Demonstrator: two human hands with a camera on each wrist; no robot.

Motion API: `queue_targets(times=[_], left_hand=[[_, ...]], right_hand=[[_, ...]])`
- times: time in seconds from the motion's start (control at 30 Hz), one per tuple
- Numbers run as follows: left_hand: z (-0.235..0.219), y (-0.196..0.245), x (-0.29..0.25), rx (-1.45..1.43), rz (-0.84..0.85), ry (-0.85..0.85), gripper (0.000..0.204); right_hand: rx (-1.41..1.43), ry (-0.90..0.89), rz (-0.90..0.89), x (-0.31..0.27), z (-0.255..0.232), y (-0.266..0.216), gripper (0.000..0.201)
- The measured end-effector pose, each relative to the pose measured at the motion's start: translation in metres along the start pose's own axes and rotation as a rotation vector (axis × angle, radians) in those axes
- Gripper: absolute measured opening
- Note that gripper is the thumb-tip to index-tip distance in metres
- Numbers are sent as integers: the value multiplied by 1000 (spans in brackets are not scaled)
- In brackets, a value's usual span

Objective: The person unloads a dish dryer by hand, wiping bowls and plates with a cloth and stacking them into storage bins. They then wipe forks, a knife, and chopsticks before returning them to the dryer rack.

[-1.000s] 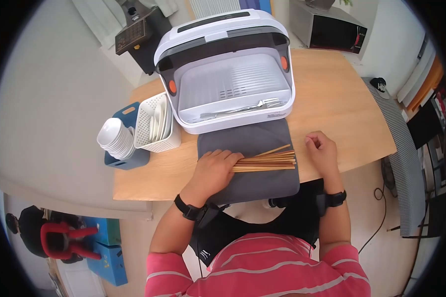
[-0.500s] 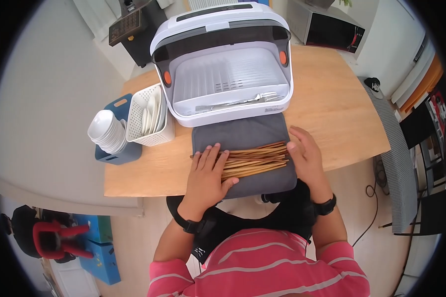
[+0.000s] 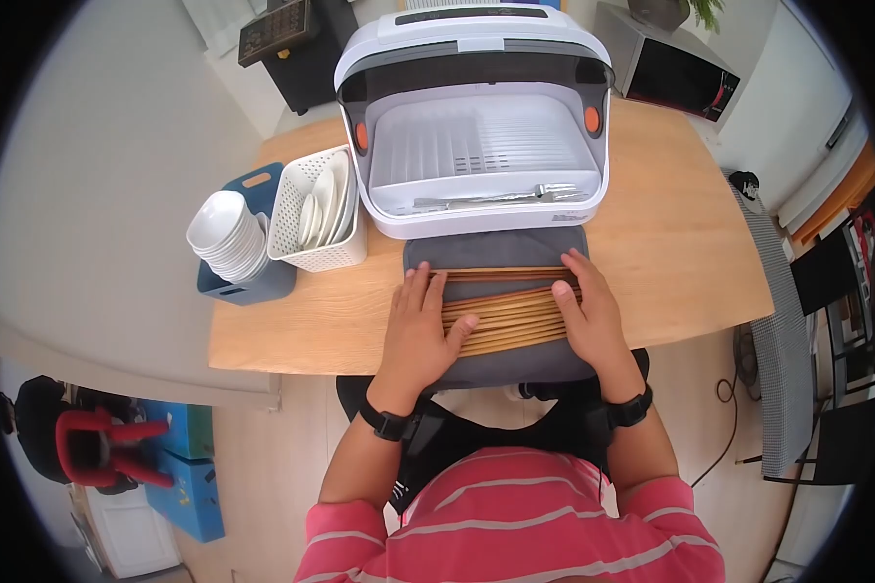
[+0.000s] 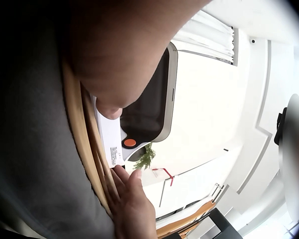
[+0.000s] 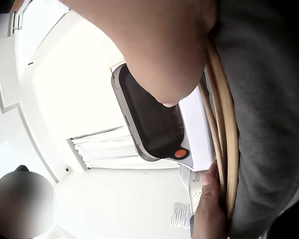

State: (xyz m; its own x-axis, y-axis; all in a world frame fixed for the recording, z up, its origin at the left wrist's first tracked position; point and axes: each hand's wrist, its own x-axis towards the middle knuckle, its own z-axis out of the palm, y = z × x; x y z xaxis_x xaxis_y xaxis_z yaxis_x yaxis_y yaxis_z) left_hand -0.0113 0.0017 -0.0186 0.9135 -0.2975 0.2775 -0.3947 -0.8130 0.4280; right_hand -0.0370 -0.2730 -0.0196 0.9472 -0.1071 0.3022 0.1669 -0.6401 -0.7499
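A spread of wooden chopsticks (image 3: 506,325) lies crosswise on a dark grey cloth (image 3: 496,255) at the table's front edge. My left hand (image 3: 416,330) rests at their left ends, fingers extended and thumb over the nearer sticks. At the right ends is my right hand (image 3: 593,319), its fingers straight and its thumb lying across some tips. A few darker sticks lie apart from the rest, farther from me. In the left wrist view the chopsticks (image 4: 79,129) run along the cloth between both hands. The right wrist view shows the chopsticks (image 5: 229,129) from the other side.
Behind the cloth stands a white dish box (image 3: 486,219) with a raised dark lid and forks (image 3: 544,193) in its front tray. To the left are a white basket (image 3: 311,255) of plates and a blue basket (image 3: 253,290) with stacked white bowls. A microwave (image 3: 676,73) stands at the back right.
The left hand has let go of the bunched chopsticks and now lies flat at their ends. The right hand has come in from beside the cloth to the opposite ends. The sticks have spread out.
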Motion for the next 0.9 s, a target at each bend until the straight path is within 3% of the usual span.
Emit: queue_targets(times=[0.1,0.17,0.4,0.47,0.53,0.73,0.8,0.9], left_hand=[[-7,-2,6,-181,51,-79,77],[-11,-6,9,-424,-67,-53,76],[-2,-2,23,-888,-181,-94,74],[-2,-12,22,-1039,-166,24,71],[-3,-14,22,-1037,-160,22,70],[-10,-21,20,-1035,-148,80,68],[-14,-15,27,-989,-158,-32,80],[-4,-21,27,-1011,-71,-65,77]], right_hand=[[40,7,44,1,-2,-6,58],[99,11,85,3,-2,-7,60],[371,133,230,2,6,-13,63],[458,147,286,3,1,-6,63],[647,190,295,7,-3,10,64],[729,85,213,21,0,25,66],[699,54,229,23,2,17,66],[670,59,245,21,2,12,65]])
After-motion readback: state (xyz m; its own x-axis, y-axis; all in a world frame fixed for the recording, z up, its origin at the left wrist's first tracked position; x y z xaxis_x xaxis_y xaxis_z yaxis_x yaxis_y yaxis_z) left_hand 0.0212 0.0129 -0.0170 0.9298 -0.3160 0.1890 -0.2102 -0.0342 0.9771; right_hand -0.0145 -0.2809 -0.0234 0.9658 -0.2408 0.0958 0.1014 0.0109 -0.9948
